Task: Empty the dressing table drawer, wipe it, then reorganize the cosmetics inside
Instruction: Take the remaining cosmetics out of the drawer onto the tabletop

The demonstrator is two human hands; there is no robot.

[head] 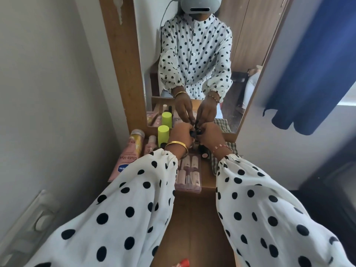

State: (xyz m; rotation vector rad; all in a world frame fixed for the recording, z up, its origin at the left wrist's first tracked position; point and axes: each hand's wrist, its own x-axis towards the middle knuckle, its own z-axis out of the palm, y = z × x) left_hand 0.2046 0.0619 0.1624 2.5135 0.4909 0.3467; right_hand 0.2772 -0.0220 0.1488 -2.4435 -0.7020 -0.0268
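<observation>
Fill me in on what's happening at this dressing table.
A person stands at the mirror, both hands together over the tabletop. The left hand and right hand both pinch a small dark item, too small to identify. Cosmetics sit around them: a green-capped bottle, a pink tube, a clear case and a checked cloth.

small dark item (195, 133) mostly hidden by fingers; red object (183, 263) cut off
</observation>
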